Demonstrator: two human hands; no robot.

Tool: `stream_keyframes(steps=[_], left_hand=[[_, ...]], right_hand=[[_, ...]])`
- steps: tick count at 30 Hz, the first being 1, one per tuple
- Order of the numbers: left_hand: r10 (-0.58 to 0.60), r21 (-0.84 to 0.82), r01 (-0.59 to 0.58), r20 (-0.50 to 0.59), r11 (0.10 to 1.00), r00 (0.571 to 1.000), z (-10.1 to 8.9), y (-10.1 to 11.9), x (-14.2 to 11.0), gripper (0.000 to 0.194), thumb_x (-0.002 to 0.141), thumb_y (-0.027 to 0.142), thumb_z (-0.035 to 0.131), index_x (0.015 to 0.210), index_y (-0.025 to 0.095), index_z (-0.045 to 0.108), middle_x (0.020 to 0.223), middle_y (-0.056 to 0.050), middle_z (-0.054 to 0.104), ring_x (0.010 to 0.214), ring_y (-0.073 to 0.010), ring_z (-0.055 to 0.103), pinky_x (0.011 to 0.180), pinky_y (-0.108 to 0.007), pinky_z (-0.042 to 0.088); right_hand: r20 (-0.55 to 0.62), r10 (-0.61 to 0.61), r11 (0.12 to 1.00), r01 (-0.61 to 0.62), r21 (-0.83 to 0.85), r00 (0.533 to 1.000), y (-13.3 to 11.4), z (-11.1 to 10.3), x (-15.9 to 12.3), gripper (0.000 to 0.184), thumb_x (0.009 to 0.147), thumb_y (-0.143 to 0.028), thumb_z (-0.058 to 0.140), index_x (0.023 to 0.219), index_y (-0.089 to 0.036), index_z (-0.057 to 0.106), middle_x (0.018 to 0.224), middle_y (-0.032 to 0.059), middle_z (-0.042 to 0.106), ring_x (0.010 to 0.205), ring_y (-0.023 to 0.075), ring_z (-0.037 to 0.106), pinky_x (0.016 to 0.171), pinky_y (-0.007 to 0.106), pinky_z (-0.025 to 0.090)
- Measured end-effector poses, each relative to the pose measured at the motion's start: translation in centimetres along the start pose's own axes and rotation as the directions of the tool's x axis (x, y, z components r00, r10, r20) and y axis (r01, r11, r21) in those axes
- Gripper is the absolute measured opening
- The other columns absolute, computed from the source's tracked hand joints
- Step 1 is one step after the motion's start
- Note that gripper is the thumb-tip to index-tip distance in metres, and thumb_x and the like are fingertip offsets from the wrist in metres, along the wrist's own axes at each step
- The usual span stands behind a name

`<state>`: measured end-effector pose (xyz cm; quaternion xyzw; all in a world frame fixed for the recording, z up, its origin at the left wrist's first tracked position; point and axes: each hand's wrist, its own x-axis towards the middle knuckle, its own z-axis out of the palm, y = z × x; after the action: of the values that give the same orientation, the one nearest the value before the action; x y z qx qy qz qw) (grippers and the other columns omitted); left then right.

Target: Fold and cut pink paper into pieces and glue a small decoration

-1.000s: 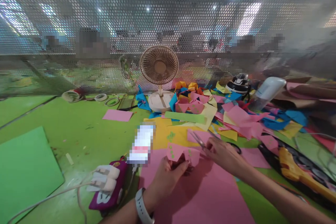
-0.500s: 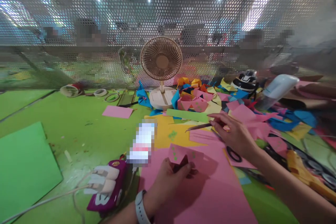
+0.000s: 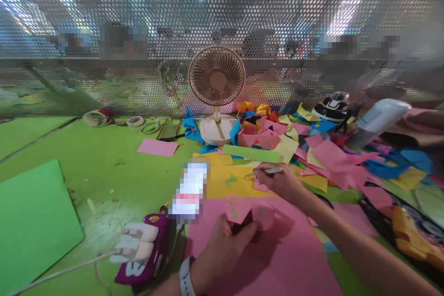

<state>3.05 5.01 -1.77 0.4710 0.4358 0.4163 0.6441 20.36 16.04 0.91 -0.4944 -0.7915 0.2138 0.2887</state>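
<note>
My left hand (image 3: 225, 245), a pale band on its wrist, is closed around a folded pink paper piece (image 3: 240, 209) with small green marks on it. It is held just above a large pink sheet (image 3: 274, 268), and some fingers are hidden behind the paper. My right hand (image 3: 280, 182) pinches a pair of metal tweezers (image 3: 274, 170), whose tips point left over a yellow sheet (image 3: 217, 185). A small cluster of green bits (image 3: 231, 179) lies on that sheet, left of the tips. The tips look apart from the green bits.
A fan (image 3: 217, 78) stands before a perforated screen (image 3: 166, 4). Folded papers (image 3: 333, 162) heap up at right, near a bottle (image 3: 383, 118). A phone (image 3: 190, 189) and a purple power strip (image 3: 144, 259) with cables lie left; a green sheet (image 3: 34, 222) is farther left.
My right hand has moved left and slightly down, bringing the tweezers over the yellow sheet near the green bits. My left hand keeps hold of the folded pink paper. The view has shifted slightly.
</note>
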Motion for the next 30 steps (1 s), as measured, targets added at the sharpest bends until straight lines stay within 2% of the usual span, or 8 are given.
stream_keyframes(steps=[5,9,16,22,25,30], left_hand=[[-0.014,0.013,0.014,-0.001,1.000,1.000,-0.2,-0.1,0.0,0.016,0.084,0.032,0.061,0.087,0.017,0.067,0.085,-0.005,0.069,0.076,-0.0169,0.062,0.075,-0.029,0.050],[-0.007,0.019,0.007,0.009,1.000,1.000,-0.3,-0.1,0.1,0.017,0.084,0.033,0.061,0.087,0.017,0.066,0.083,-0.005,0.068,0.076,-0.0167,0.061,0.075,-0.030,0.049],[-0.034,-0.039,0.034,0.012,0.999,0.999,-0.1,0.5,0.1,0.017,0.083,0.030,0.062,0.089,0.015,0.066,0.083,-0.005,0.067,0.075,-0.0162,0.061,0.072,-0.029,0.049],[-0.037,0.001,0.037,0.024,0.999,0.999,-0.1,1.1,0.1,0.015,0.083,0.028,0.061,0.082,0.014,0.066,0.078,-0.005,0.066,0.072,-0.0152,0.059,0.069,-0.027,0.047],[-0.033,-0.017,0.033,0.014,0.999,0.999,-0.1,1.0,0.2,0.014,0.082,0.028,0.062,0.082,0.014,0.065,0.076,-0.004,0.065,0.071,-0.0147,0.058,0.068,-0.026,0.047],[-0.035,-0.049,0.037,0.033,0.998,0.999,-0.2,0.7,0.2,0.015,0.083,0.028,0.062,0.086,0.014,0.065,0.079,-0.005,0.065,0.072,-0.0151,0.059,0.071,-0.028,0.048]], right_hand=[[0.048,0.062,0.961,-0.073,0.268,0.997,0.4,0.4,-0.2,0.026,0.085,-0.037,0.052,0.101,-0.019,0.063,0.081,0.0024,0.072,0.071,0.0164,0.066,0.062,0.025,0.050],[0.098,0.040,0.899,-0.078,0.430,0.994,0.8,1.4,-0.4,0.026,0.083,-0.041,0.057,0.095,-0.019,0.063,0.087,0.0039,0.071,0.075,0.0173,0.067,0.065,0.027,0.053],[0.114,0.110,0.863,-0.151,0.482,0.987,1.4,2.3,-0.6,0.021,0.082,-0.040,0.060,0.094,-0.023,0.059,0.083,0.0025,0.071,0.077,0.0188,0.069,0.063,0.027,0.055],[0.114,0.122,0.846,-0.163,0.507,0.986,1.2,2.7,-0.9,0.020,0.083,-0.042,0.060,0.090,-0.023,0.056,0.079,0.0014,0.069,0.077,0.0186,0.069,0.062,0.026,0.055],[0.118,0.167,0.834,-0.204,0.513,0.979,1.4,2.8,-0.9,0.021,0.083,-0.043,0.059,0.090,-0.024,0.055,0.078,0.0015,0.069,0.074,0.0188,0.069,0.060,0.027,0.055],[0.121,0.148,0.861,-0.188,0.473,0.982,1.7,2.9,-0.9,0.021,0.083,-0.043,0.060,0.093,-0.025,0.053,0.081,0.0020,0.071,0.073,0.0189,0.069,0.062,0.029,0.055]])
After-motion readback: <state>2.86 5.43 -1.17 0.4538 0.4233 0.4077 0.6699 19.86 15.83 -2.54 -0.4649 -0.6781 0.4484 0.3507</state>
